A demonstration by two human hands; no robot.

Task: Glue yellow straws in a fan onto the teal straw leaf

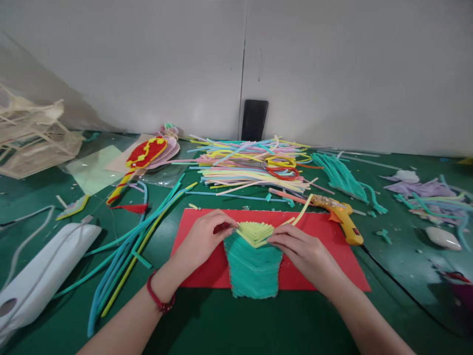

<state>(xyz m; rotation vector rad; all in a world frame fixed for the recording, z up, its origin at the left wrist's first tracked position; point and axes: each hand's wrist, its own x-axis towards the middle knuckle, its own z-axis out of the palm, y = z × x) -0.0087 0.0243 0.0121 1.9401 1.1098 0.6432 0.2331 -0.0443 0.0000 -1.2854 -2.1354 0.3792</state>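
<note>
A teal panel (254,276) made of pipe cleaners laid side by side in V-shaped rows lies on a red sheet (207,276). Across its top sits a patch of yellow pipe cleaners (254,230), also in V rows. My left hand (207,239) pinches the left end of the yellow rows between thumb and fingertips. On the right side, my right hand (305,249) has its fingers closed on a yellow pipe cleaner (303,209), whose loose end sticks up past the knuckles. Its fingertips partly hide the right edge of the patch.
A yellow glue gun (347,224) lies to the right, its cord trailing off. Behind are a pile of pastel pipe cleaners (244,175), red-handled scissors (283,172) and a phone (254,120) against the wall. Leftward lie loose stems (111,281), a red-yellow fan shape (146,153) and a white device (51,271).
</note>
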